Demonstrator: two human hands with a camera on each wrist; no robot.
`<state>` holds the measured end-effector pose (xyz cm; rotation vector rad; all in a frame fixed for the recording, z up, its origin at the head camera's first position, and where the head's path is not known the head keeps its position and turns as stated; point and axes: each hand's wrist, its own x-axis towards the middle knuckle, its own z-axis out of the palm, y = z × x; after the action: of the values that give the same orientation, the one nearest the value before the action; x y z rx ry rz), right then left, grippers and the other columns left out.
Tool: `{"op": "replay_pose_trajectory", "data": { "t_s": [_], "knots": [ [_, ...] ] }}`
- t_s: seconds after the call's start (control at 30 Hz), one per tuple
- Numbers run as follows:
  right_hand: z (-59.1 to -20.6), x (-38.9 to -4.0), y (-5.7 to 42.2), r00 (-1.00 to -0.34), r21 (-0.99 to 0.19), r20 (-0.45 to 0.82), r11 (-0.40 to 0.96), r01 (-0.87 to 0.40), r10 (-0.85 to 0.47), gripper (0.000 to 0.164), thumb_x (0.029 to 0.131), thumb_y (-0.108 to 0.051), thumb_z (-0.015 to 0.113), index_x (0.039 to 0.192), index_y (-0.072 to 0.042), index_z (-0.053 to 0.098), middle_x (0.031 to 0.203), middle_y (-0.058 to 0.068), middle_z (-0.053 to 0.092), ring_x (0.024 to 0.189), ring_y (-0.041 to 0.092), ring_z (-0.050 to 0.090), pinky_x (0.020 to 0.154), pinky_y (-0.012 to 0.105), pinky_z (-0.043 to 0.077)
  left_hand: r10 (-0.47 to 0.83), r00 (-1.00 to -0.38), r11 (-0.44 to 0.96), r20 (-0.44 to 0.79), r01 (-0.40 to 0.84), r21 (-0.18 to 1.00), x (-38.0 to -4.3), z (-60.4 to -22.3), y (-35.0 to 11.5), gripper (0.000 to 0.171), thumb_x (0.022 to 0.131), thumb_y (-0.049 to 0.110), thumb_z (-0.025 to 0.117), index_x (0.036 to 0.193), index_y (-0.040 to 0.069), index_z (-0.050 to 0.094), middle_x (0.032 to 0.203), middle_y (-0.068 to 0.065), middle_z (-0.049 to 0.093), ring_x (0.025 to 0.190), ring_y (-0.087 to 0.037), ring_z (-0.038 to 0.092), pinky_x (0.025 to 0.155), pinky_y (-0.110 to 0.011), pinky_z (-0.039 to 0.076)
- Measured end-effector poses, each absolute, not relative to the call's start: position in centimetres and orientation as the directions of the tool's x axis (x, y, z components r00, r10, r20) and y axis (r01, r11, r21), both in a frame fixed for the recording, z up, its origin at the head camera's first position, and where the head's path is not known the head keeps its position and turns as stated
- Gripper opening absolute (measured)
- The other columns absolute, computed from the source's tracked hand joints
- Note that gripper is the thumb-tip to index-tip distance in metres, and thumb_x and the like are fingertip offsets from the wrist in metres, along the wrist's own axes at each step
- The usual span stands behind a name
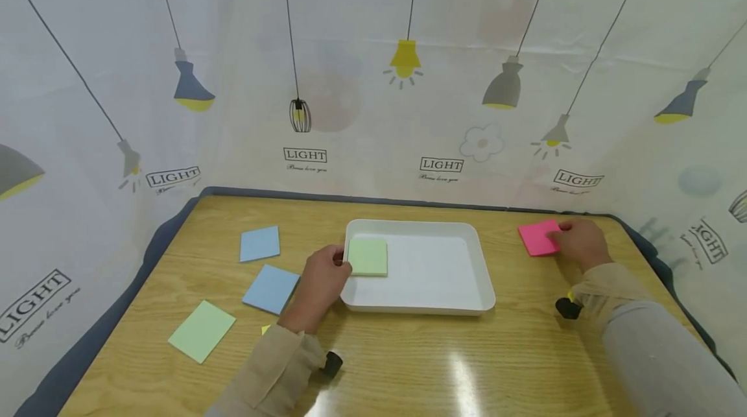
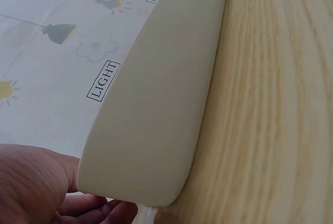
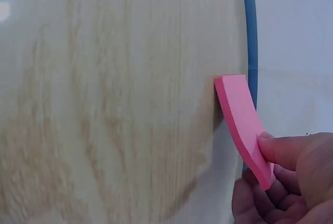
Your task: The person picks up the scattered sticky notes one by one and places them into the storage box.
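A white tray (image 1: 432, 274) sits mid-table, with a light green sticky note pad (image 1: 369, 257) lying inside at its left end. My left hand (image 1: 318, 284) grips the left end of the tray, beside that pad; in the left wrist view the thumb and curled fingers (image 2: 99, 211) are at the tray's end wall. Off to the right, a pink sticky note pad (image 1: 538, 238) is pinched by its right edge in my right hand (image 1: 583, 245). The right wrist view shows the thumb on top of the pink pad (image 3: 242, 120), which is tilted and slightly bent.
Left of the tray lie two blue pads (image 1: 259, 244) (image 1: 272, 289) and another green pad (image 1: 201, 331). A bit of yellow (image 1: 265, 329) peeks out beside the left sleeve. Printed cloth (image 1: 373, 80) surrounds the wooden table (image 1: 408, 365) at the back and sides.
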<state>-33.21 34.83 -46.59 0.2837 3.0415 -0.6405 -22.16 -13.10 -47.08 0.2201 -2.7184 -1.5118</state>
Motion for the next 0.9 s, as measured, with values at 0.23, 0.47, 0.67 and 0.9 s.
{"op": "replay_pose_trajectory", "data": {
  "t_s": [0.23, 0.47, 0.67, 0.9],
  "knots": [
    [-46.0, -32.8, 34.8, -0.974, -0.499, -0.091, 0.837, 0.224, 0.207, 0.052, 0.089, -0.033, 0.055, 0.122, 0.008, 0.053, 0.123, 0.031, 0.051, 0.102, 0.038, 0.050, 0.080, 0.048, 0.048, -0.122, -0.991, 0.510, -0.049, -0.105, 0.854, -22.0, -47.0, -13.1, 0.032, 0.090, 0.017, 0.053, 0.120, 0.010, 0.060, 0.110, -0.006, 0.065, 0.094, -0.016, 0.056, 0.077, -0.039, 0.053],
    [-45.1, -32.5, 34.3, -0.974, -0.689, -0.151, 0.689, 0.227, 0.170, 0.055, 0.090, -0.029, 0.056, 0.128, 0.010, 0.047, 0.129, 0.029, 0.046, 0.093, 0.024, 0.057, 0.072, 0.031, 0.055, -0.114, -0.992, 0.523, -0.057, -0.109, 0.846, -22.0, -46.9, -13.2, 0.034, 0.091, 0.018, 0.053, 0.123, 0.009, 0.058, 0.113, -0.007, 0.064, 0.097, -0.017, 0.056, 0.078, -0.040, 0.053],
    [-43.6, -31.9, 32.7, -0.977, -0.724, -0.151, 0.657, 0.211, 0.148, 0.061, 0.091, -0.039, 0.054, 0.131, 0.006, 0.045, 0.132, 0.026, 0.043, 0.101, 0.027, 0.052, 0.082, 0.040, 0.054, -0.114, -0.992, 0.530, -0.057, -0.109, 0.841, -22.1, -47.0, -13.2, 0.034, 0.091, 0.018, 0.053, 0.123, 0.010, 0.058, 0.112, -0.007, 0.064, 0.096, -0.017, 0.056, 0.078, -0.039, 0.054],
    [-42.0, -31.3, 30.0, -0.990, -0.757, -0.104, 0.638, 0.141, 0.096, 0.057, 0.091, -0.042, 0.055, 0.127, 0.001, 0.050, 0.128, 0.020, 0.049, 0.101, 0.024, 0.050, 0.081, 0.035, 0.051, -0.121, -0.991, 0.529, -0.049, -0.106, 0.842, -22.1, -47.1, -13.1, 0.032, 0.090, 0.019, 0.053, 0.121, 0.010, 0.060, 0.111, -0.006, 0.064, 0.096, -0.017, 0.056, 0.079, -0.040, 0.053]
  ]
}}
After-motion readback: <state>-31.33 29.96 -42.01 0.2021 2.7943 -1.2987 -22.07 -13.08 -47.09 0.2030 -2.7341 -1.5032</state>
